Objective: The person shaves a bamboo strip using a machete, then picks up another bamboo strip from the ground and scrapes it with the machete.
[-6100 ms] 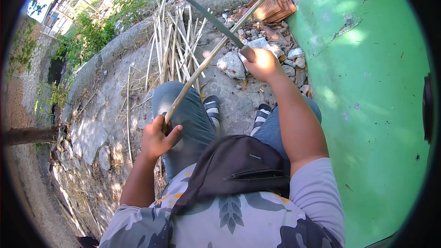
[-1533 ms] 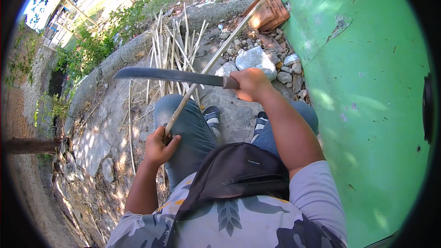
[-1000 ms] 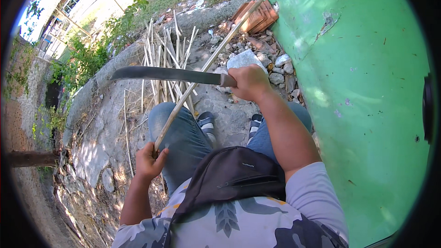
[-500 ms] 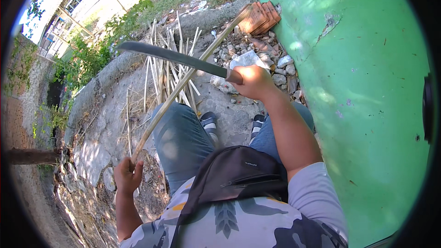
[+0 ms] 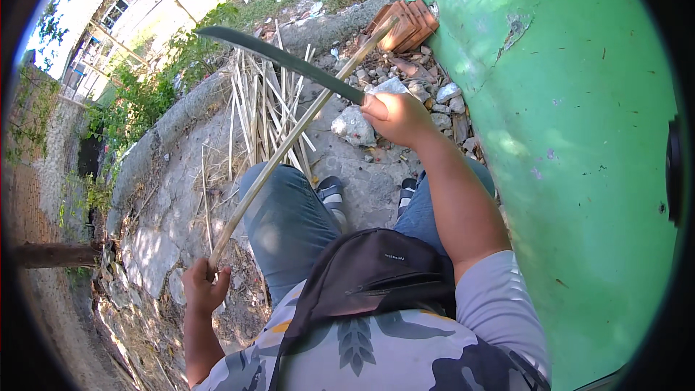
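Note:
In my right hand [image 5: 399, 119] is a machete [image 5: 289, 61], gripped by its short brown handle, with the long dark blade pointing up and to the left. A long pale strip of split wood or bamboo [image 5: 282, 150] runs slantwise from lower left to upper right, passing over my left knee. My left hand [image 5: 205, 284] is closed round its lower end. The blade crosses the strip near its upper part; whether it touches the strip I cannot tell. Behind the strip, many similar thin strips [image 5: 253, 116] lie in a loose pile on the ground.
A green wall [image 5: 572, 174] rises close on my right. Stacked orange roof tiles [image 5: 409, 25] stand at its far end, with stones and rubble [image 5: 355, 127] nearer. A low concrete kerb [image 5: 181, 119] curves along the left, beside green plants [image 5: 137, 105]. A black bag [image 5: 376, 275] lies across my lap.
The machete's blade has tilted more steeply, its tip rising and its handle end lowering slightly. My left hand has dropped a little with the strip still in it.

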`<state>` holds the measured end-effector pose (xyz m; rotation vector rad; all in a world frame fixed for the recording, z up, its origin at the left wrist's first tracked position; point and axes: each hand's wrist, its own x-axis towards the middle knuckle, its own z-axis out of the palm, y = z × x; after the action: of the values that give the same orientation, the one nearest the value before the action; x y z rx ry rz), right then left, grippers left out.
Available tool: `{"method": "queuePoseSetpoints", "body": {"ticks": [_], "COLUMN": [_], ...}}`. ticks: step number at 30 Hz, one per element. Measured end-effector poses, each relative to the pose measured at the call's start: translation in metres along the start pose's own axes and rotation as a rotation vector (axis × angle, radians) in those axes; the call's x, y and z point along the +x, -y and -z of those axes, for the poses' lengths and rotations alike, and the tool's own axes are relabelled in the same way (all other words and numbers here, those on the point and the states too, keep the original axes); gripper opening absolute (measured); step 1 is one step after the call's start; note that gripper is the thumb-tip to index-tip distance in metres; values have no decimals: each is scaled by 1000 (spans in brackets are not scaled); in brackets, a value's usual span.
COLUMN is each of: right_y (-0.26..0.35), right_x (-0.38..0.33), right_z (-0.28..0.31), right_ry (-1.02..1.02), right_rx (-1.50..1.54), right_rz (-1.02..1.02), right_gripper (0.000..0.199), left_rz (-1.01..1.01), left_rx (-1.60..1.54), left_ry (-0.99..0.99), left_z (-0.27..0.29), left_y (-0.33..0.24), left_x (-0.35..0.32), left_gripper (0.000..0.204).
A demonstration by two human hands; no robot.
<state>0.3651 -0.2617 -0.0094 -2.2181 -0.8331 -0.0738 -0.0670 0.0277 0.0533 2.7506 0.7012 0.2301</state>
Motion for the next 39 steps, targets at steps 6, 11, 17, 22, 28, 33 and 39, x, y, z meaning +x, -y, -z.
{"method": "queuePoseSetpoints", "body": {"ticks": [6, 11, 17, 22, 28, 33, 39], "right_y": [-17, -51, -16, -6, -57, -23, 3], "right_x": [4, 11, 0, 1, 14, 5, -3], "right_z": [8, 12, 1, 7, 10, 7, -2], "right_ry": [18, -155, -74, -15, -359, -197, -12], "right_rx": [-46, 207, 200, -31, 215, 250, -27], "right_rz": [-19, -303, -161, 1, -179, -203, 193], "right_gripper": [28, 37, 34, 26, 32, 28, 31], "left_rz": [-48, 13, 30, 119, 100, 152, 133], "left_rx": [37, -48, -195, -370, -450, -586, -592], "left_ry": [18, 80, 93, 154, 227, 308, 278], "left_z": [0, 3, -14, -24, -17, -36, -43], "left_y": [3, 2, -4, -18, -23, -21, -49], "left_x": [0, -6, 4, 8, 11, 12, 39], "left_gripper": [45, 46, 41, 38, 36, 36, 38]}}
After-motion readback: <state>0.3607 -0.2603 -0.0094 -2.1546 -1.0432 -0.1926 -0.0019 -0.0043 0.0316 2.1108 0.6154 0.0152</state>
